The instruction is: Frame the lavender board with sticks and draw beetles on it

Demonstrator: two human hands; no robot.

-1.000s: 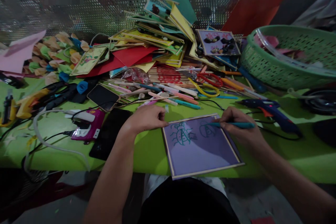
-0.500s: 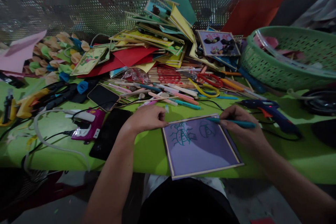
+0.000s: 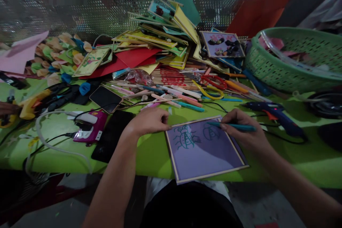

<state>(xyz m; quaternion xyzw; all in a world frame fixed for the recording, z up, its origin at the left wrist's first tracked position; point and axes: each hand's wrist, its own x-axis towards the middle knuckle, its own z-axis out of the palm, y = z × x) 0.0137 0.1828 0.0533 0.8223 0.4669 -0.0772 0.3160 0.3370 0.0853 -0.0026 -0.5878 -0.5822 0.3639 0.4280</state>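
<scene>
Holding a blue-green pen (image 3: 244, 127), the right hand (image 3: 248, 139) has its fingers pinched close together around it. The pen leans over the far right part of a purple card (image 3: 205, 160), and its tip is by the top of a round drawing (image 3: 211, 133). I cannot tell if the tip touches the card. The left hand (image 3: 151, 120) is on the table with its fingers bent in, and its thumb is at the far left corner of the card. I cannot tell if it pinches the card or just presses on it.

The card lies flat at the near edge of the green table (image 3: 149, 164), between the two arms. Thin sticks (image 3: 213, 174) run along its sides. A green bug drawing (image 3: 185, 139) with legs and dots is on its far left part, and the round drawing is to the right of the bug.

To the left of the left arm are a flat black thing (image 3: 110, 137) and a pink plug box (image 3: 97, 126) with wires. Farther left, another person's hand (image 3: 8, 108) is by a yellow tool (image 3: 30, 107). Just past the card is a mess of pens (image 3: 188, 101). Farther away is a big heap of cards (image 3: 152, 39). On the right are a blue glue gun (image 3: 285, 117) and, farther off, a green basket (image 3: 278, 74).
</scene>
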